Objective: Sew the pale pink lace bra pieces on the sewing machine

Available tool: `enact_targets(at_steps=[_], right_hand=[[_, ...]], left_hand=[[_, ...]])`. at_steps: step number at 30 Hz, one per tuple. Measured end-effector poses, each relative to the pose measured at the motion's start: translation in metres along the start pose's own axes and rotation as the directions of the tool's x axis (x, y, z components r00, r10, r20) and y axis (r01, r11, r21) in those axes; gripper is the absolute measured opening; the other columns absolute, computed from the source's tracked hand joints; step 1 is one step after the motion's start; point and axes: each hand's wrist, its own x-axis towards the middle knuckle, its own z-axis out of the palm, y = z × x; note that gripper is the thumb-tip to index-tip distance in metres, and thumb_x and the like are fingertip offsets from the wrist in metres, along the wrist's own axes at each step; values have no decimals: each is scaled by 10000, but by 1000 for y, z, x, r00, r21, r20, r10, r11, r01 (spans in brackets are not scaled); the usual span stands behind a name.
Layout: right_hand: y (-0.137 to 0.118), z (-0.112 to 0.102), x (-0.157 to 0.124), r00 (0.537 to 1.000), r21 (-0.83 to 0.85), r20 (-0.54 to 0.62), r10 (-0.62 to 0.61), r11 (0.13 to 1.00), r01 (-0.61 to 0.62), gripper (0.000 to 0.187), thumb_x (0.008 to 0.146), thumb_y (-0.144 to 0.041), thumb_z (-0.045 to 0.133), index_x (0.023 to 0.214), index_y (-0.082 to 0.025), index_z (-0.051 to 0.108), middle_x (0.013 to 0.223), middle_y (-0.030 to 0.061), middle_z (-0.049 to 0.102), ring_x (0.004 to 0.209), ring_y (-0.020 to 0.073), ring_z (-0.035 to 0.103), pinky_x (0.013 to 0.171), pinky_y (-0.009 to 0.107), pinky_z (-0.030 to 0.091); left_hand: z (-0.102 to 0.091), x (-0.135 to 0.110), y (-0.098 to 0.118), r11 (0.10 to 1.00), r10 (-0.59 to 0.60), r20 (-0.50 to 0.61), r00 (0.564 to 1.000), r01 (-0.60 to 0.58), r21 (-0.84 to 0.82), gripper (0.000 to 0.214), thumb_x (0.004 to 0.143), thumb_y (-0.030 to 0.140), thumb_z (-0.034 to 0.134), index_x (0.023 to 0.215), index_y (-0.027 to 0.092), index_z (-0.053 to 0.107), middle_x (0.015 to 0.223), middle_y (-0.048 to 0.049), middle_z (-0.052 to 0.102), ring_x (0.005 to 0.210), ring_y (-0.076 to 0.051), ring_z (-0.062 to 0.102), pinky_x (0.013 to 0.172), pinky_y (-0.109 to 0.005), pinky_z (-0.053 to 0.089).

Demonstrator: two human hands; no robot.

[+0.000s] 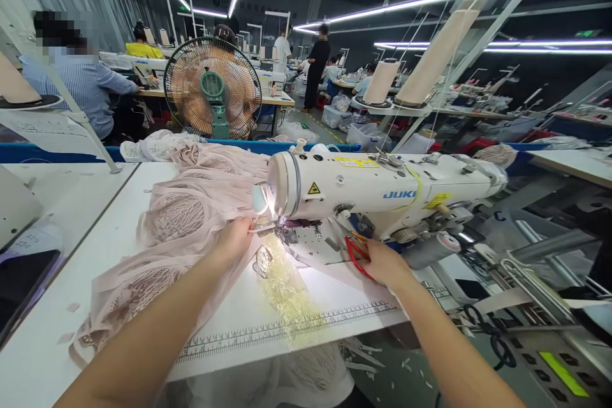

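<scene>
My left hand (235,237) is closed on the end of a pale pink strap (262,227) beside the needle area of a white JUKI sewing machine (329,182). Pale pink garments with lacy, gathered parts (179,213) lie in a heap to the left of that hand. My right hand (386,263) is wrapped round red-handled scissors (356,255) at the right of the machine bed, below the arm. Their blades point up and left toward the machine; the tips are hard to make out.
Yellowish tape (282,274) and a printed ruler (287,322) run along the white table. A grey thread cone (440,248) stands at right, and a phone (26,287) lies far left. Behind the table are a large fan (213,86) and people at other machines.
</scene>
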Motion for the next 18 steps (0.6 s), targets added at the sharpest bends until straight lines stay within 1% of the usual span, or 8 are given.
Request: enact_targets(at_steps=[2, 4, 6, 7, 10, 13, 15, 18], right_hand=[[4, -6, -19, 999, 8, 22, -40, 999, 40, 161, 815, -165, 520, 945, -128, 608, 959, 152, 682, 858, 265, 643, 639, 283, 387], [-1, -9, -43, 981, 87, 82, -177, 982, 170, 67, 812, -177, 519, 822, -183, 586, 821, 59, 674, 757, 209, 622, 598, 253, 364], [-16, -11, -65, 911, 270, 121, -395, 896, 353, 105, 841, -234, 500, 751, -210, 547, 734, 3, 632, 688, 170, 583, 583, 234, 352], [-28, -11, -72, 882, 335, 119, -456, 855, 397, 138, 853, -267, 494, 731, -214, 528, 722, -4, 616, 673, 162, 569, 573, 230, 346], [-71, -13, -77, 884, 393, 71, -461, 828, 400, 182, 832, -370, 559, 744, -216, 519, 765, 2, 621, 682, 160, 566, 554, 227, 325], [-105, -18, -59, 922, 290, 53, -382, 890, 352, 247, 814, -455, 585, 790, -214, 537, 827, 31, 638, 738, 185, 591, 557, 237, 318], [-119, -19, -46, 935, 237, 57, -351, 914, 329, 286, 795, -496, 593, 804, -213, 551, 851, 41, 648, 758, 197, 604, 554, 242, 319], [-128, -20, -35, 938, 228, 72, -339, 921, 315, 361, 754, -572, 599, 796, -215, 565, 826, 38, 664, 725, 204, 613, 528, 250, 317]], left_hand=[[-1, 0, 0, 1000, -5, -10, 1000, 5, -2, 131, 795, 126, 498, 802, 189, 612, 883, -61, 638, 805, -225, 570, 607, -272, 322], [-1, -1, 1, 1000, -1, -18, 1000, 1, -12, 126, 801, 134, 495, 776, 193, 604, 863, -50, 631, 785, -212, 564, 604, -267, 320], [-2, -2, 1, 1000, 10, -24, 1000, -11, -23, 124, 806, 133, 489, 771, 201, 587, 841, -33, 622, 762, -199, 555, 602, -262, 319], [-2, -2, 2, 999, 18, -28, 999, -18, -28, 125, 809, 130, 482, 773, 205, 576, 829, -25, 616, 751, -194, 549, 602, -260, 319], [-4, -4, 2, 998, 43, -46, 998, -44, -32, 126, 820, 122, 465, 767, 210, 538, 791, -7, 593, 738, -184, 531, 612, -255, 323], [-4, -4, 1, 997, 69, -66, 995, -71, -24, 132, 814, 106, 463, 741, 208, 505, 788, -4, 578, 760, -183, 520, 632, -252, 332], [-2, -3, -1, 996, 88, -75, 993, -89, -17, 139, 805, 92, 467, 731, 206, 491, 792, -3, 573, 777, -183, 521, 652, -254, 342], [1, -3, -3, 993, 114, -81, 990, -115, -9, 133, 798, 91, 481, 729, 205, 483, 790, -2, 565, 778, -181, 527, 675, -258, 356]])
